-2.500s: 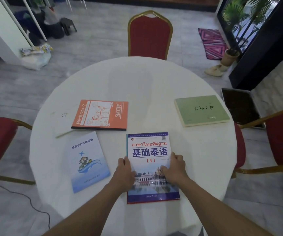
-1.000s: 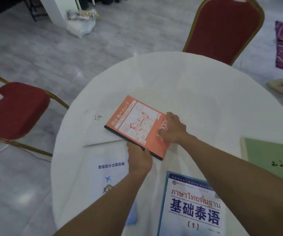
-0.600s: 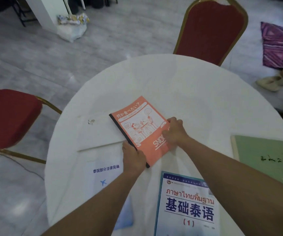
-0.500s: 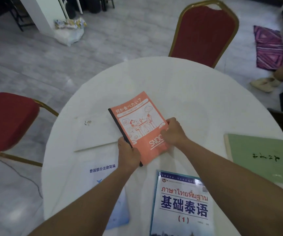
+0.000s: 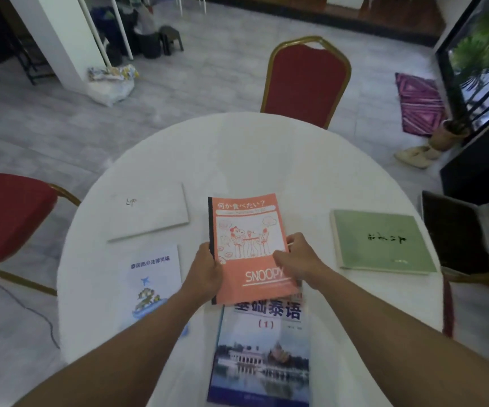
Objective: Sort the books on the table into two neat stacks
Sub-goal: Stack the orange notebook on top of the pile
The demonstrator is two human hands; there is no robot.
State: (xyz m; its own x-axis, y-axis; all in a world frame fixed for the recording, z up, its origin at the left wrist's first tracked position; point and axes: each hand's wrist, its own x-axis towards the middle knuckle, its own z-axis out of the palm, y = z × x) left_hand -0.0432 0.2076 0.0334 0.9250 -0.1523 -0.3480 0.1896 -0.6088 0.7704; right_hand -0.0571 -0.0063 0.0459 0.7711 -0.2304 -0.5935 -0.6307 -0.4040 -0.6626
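While both hands' fingers grip the orange book [image 5: 247, 245], it hides the blue textbook's [image 5: 263, 359] upper title.

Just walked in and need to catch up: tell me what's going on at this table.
A person is sorting books on a round white table. Both hands, left hand and right hand, hold the orange Snoopy notebook, whose near end overlaps the top of the blue Thai textbook, starting a stack. A white book, a pale blue booklet and a green book lie apart, unstacked.
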